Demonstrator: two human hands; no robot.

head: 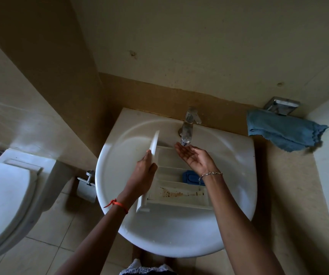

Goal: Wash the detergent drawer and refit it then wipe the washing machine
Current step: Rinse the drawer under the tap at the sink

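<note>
Drawer: white detergent drawer [179,195], lying inside the sink [179,241], front panel to the left and standing upright; brown staining in the compartment nearest the person.
Insert: 1 blue insert [191,176] in a right-side compartment.
Left hand: left hand [142,175] grips the drawer's front panel, thumb on the near face.
Right hand: right hand [193,155] holds nothing, palm up, fingers relaxed, directly under the tap [189,124].
Cloth: 1 blue cloth [282,132] on the ledge right of the sink.
Toilet: toilet [4,195], lid down, far left.
</note>
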